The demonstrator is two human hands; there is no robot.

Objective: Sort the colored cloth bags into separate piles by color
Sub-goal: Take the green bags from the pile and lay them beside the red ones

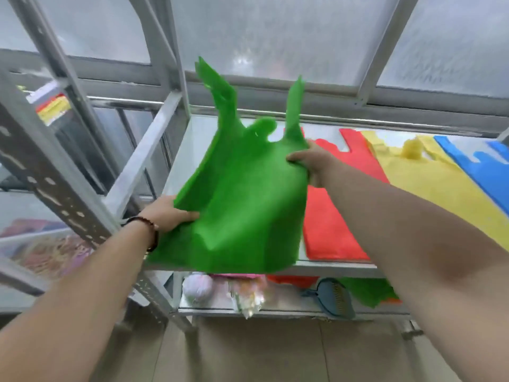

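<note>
Holding the green bag point(239, 205) spread in the air over the left end of the shelf point(192, 139), I keep it stretched between both hands so it will go down flat. This is the biggest thing in front of me, its two handles sticking up toward the window point(275, 37). That left end looks like the spot for a green pile, since the other colors lie in a row toward the right: the red bag point(330, 224) just beside the green one, the yellow bag point(429, 186) next to it, and the blue bag point(479, 166) at the right edge. Each lies flat with handles toward the back edge, so I judge the green one should match them.

My left hand point(168, 213) grips the bag's left side, fingers point(190, 215) curled onto the cloth. My right hand point(311, 161) pinches the cloth below the right handle. More cloth, green and red, sits on the lower shelf point(289, 307), apparently not yet sorted.
</note>
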